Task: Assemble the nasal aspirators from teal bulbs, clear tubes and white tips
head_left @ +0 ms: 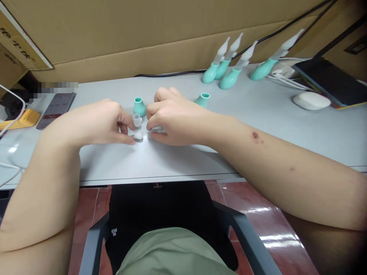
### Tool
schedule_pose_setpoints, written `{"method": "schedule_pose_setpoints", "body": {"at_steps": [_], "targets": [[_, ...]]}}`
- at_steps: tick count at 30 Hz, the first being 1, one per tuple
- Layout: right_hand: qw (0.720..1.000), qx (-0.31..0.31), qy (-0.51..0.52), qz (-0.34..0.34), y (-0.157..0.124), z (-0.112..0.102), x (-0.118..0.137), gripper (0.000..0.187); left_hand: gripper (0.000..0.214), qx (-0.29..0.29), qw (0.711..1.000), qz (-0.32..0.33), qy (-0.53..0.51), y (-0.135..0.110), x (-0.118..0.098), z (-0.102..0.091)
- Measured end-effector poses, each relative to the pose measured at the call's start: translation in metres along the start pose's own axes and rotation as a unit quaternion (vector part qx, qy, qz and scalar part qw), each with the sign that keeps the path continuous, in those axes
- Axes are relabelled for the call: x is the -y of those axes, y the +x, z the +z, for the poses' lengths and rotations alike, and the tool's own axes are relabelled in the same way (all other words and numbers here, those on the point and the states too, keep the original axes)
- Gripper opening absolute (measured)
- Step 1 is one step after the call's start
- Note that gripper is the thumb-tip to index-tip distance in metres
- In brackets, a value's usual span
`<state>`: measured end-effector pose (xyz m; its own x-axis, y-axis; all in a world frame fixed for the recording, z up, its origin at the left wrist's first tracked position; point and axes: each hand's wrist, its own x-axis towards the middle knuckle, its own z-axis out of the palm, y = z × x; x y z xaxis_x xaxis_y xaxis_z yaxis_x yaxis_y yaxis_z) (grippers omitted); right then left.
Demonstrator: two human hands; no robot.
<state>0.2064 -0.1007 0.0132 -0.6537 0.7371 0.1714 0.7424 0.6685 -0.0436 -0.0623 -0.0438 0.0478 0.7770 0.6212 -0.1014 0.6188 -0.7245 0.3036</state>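
Note:
Both hands rest on the grey table near its front edge, fingertips almost meeting. My left hand is curled, its fingertips pinching a small clear plastic piece. A small clear cap stands just above it. My right hand is curled too, pinching another clear piece that is mostly hidden under the fingers. A teal rubber bulb stands upright just behind the hands. A second teal bulb shows partly behind my right hand.
Several assembled teal bulbs with clear tips lie at the back right. A white pebble-shaped object and a dark tablet lie far right. A phone and a yellow object lie left. Cardboard walls the back.

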Motion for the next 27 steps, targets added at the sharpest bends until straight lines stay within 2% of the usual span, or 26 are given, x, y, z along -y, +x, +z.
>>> {"method": "schedule_pose_setpoints", "body": {"at_steps": [2,4,8,12,15,18,21,24,27], "targets": [[0.999,-0.007,0.035,-0.002,-0.001,0.004,-0.002,0.031,0.007,0.007,1.000,0.015,0.009,0.005,-0.001,0.005],[0.999,0.004,0.040,-0.007,-0.001,0.007,-0.002,0.035,0.017,0.014,0.999,0.032,0.034,0.010,-0.007,0.011],[1.000,0.024,0.003,-0.016,-0.001,0.004,-0.001,0.028,0.025,0.026,0.995,-0.010,0.097,0.012,-0.025,0.019],[1.000,0.009,0.019,0.000,-0.001,-0.004,-0.001,0.023,0.017,-0.006,0.998,0.024,0.060,0.006,-0.024,0.016],[0.992,-0.078,0.098,0.025,-0.003,-0.007,-0.005,0.023,0.017,-0.057,0.997,0.058,0.017,0.002,-0.015,0.009],[0.960,-0.186,0.197,0.063,-0.006,-0.007,-0.010,0.022,0.023,-0.137,0.987,0.084,0.010,0.001,-0.015,0.004],[0.926,-0.256,0.265,0.078,-0.007,-0.002,-0.016,0.019,0.016,-0.207,0.973,0.102,-0.026,0.002,-0.017,0.005],[0.902,-0.319,0.285,0.059,-0.003,0.008,-0.021,0.018,0.008,-0.252,0.960,0.101,-0.063,0.004,-0.013,0.010],[0.883,-0.364,0.295,0.007,0.001,0.020,-0.024,0.023,0.010,-0.275,0.953,0.088,-0.096,0.007,-0.005,0.014]]}}
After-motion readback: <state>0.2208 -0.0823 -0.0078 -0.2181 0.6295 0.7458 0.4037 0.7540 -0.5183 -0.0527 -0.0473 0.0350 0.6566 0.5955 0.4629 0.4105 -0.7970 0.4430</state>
